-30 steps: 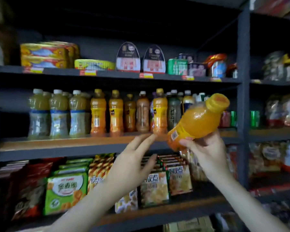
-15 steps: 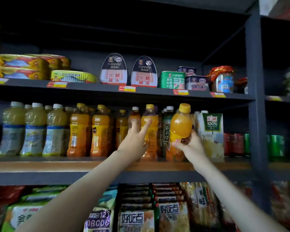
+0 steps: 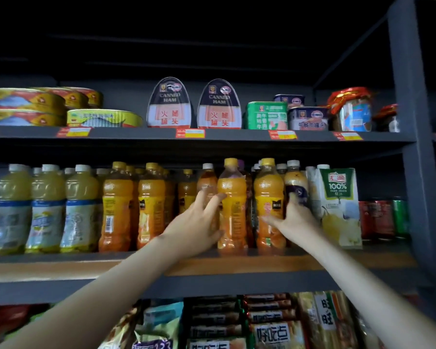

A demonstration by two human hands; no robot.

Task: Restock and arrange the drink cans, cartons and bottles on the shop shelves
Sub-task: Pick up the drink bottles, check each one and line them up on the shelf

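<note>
While right hand (image 3: 296, 220) grip clamps orange bottle (image 3: 267, 195), left hand (image 3: 196, 222) spread on neighbour bottle (image 3: 233, 197), juice carton (image 3: 340, 205) beside.

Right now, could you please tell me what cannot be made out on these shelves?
All in the head view:
- Price tags: blurred, print unreadable.
- Rear bottles: mostly hidden behind the front row.
- Label of the orange bottle: partly covered by the right hand.
- Snack packs: cut off by the bottom edge.
- Cans: partly hidden by the shelf post, labels too dark.
</note>
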